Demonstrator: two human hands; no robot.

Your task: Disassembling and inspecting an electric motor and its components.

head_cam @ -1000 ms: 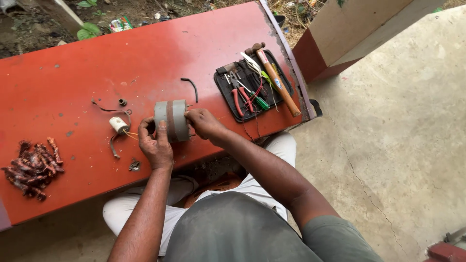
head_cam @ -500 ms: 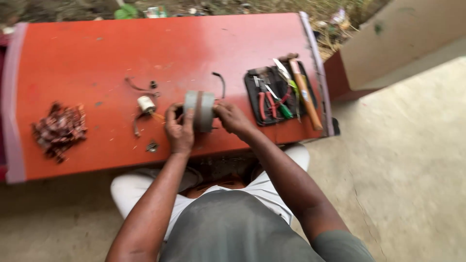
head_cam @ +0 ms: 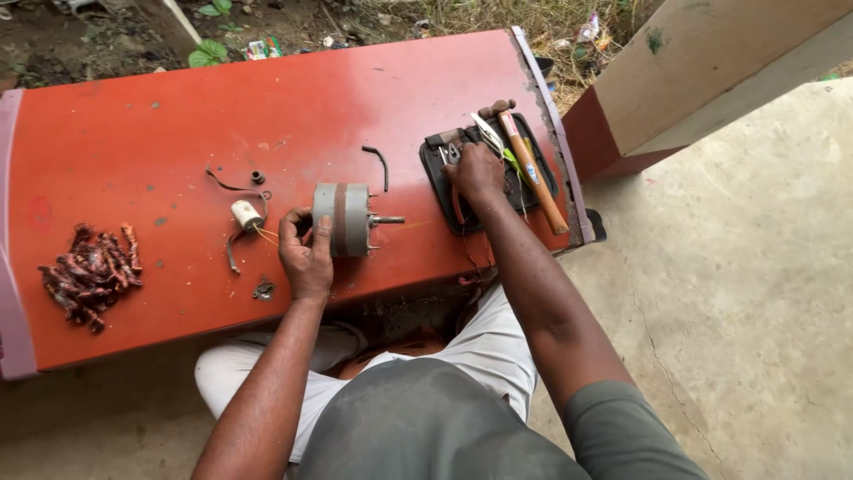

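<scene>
Left hand [head_cam: 306, 253] is clamped around the grey electric motor [head_cam: 346, 219], holding it on its side near the middle of the red table [head_cam: 160, 133], shaft [head_cam: 386, 220] pointing right. Right hand [head_cam: 477, 171] is over in the black tool tray [head_cam: 444, 191], fingers curled down onto the tools; what they grip, I cannot tell. A wooden-handled hammer [head_cam: 531, 169] lies just beside that hand. A white capacitor [head_cam: 245, 214] sits left of the motor, and a pile of reddish copper wire [head_cam: 89, 271] lies far left.

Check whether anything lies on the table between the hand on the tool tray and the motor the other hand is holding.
Nothing visible does. Between the right hand on the black tool tray and the grey motor held by the left hand lies bare red table; only the motor's shaft points that way.
</scene>
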